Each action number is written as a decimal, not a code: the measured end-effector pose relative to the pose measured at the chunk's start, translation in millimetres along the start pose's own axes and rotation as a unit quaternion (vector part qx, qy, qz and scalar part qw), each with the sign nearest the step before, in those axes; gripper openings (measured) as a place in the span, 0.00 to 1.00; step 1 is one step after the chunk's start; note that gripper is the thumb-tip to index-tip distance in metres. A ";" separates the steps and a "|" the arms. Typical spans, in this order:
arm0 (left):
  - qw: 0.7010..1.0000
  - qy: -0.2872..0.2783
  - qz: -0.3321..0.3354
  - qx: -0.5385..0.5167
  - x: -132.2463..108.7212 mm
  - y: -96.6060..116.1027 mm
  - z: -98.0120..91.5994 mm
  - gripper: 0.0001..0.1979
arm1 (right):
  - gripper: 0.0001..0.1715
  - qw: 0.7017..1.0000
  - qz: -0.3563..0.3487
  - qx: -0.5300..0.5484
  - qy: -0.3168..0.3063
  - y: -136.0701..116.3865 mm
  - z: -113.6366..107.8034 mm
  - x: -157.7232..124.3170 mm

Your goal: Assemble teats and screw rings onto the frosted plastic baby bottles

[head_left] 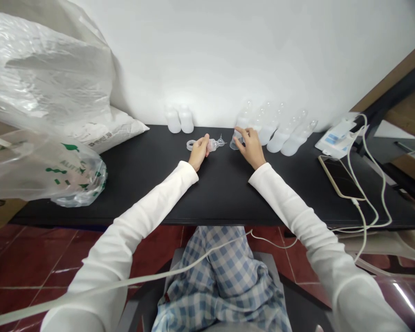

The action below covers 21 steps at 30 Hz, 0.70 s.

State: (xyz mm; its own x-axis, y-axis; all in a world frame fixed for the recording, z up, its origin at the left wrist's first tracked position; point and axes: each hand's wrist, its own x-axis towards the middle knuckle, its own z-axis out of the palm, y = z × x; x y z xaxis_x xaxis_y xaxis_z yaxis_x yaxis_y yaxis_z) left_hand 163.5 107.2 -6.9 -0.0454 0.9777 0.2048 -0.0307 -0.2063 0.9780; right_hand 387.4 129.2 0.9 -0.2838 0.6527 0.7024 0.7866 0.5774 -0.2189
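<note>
My left hand [198,154] is closed around a clear baby bottle teat [218,142] with a see-through collar, its tip pointing right. Beside that hand, on the left, lies a translucent ring [191,145]. My right hand [251,148] has its thumb and fingers curled around a clear cap [234,143] at the black tabletop. Just behind and to the right of it, several white baby bottles [275,140] with clear tops stand in a row near the wall. Two white bottles [180,121] without tops stand farther left, against the wall.
A large white plastic sack [55,74] and a clear printed bag [69,170] crowd the left end of the black table [152,184]. At the right lie a phone [340,175] with a white cable [383,184] and a white-and-blue packet [337,138]. Another cable [180,273] crosses my lap.
</note>
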 end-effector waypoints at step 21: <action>0.990 -0.061 0.130 -0.005 -16.7 15.2 11.2 0.32 | 0.20 0.994 -0.072 -0.018 -0.079 -48.7 -2.4 -9.5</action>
State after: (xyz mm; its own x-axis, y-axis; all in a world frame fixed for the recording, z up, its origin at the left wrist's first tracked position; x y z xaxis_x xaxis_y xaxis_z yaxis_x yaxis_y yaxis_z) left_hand 175.0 88.1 5.0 0.0672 0.8887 0.4535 -0.0445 -0.4514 0.8912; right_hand 353.1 93.7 6.5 -0.4746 0.6353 0.6093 0.7497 0.6544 -0.0983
